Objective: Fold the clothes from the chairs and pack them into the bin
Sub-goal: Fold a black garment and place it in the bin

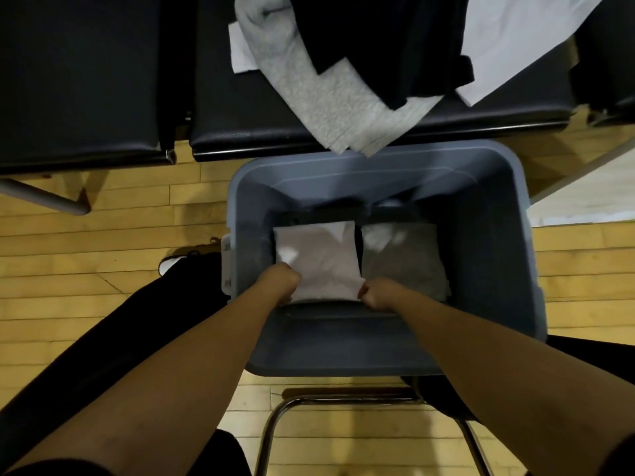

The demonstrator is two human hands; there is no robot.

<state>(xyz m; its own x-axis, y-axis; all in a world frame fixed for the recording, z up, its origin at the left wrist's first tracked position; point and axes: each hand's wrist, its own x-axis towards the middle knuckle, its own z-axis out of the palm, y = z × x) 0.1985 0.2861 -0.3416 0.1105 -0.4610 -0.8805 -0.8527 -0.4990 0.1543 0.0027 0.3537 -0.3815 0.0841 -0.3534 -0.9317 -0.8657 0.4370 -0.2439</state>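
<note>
Head view: the grey bin (378, 173) fills the centre of the frame, standing on the wooden floor (103, 286) just below the black chairs (240, 108) that run across the top. Both forearms reach in from the bottom corners. The left hand (280, 281) curls its fingers round the lower left corner of a folded white garment (318, 261), and the right hand (379, 295) grips the lower right corner, so the piece is pinched at its near edge by both hands at once. It lies low in the left half of the bin, with its long axis running up the frame, away from the hands. Just to its right sits a folded grey garment (403, 259), with a dark gap between the two, and darker cloth shows beneath and beyond them.

The white piece stretches directly ahead of both hands, equally near to each; setting it down seems to call only for lowering and letting go of that near edge, keeping it clear of the grey stack beside it.

At the top centre of the frame, unfolded clothes wait on a chair: a grey garment (309, 87) hanging over the seat edge towards the bin rim, a black garment (395, 42) and a white garment (515, 39) at upper right. So the task looks partly done
</note>
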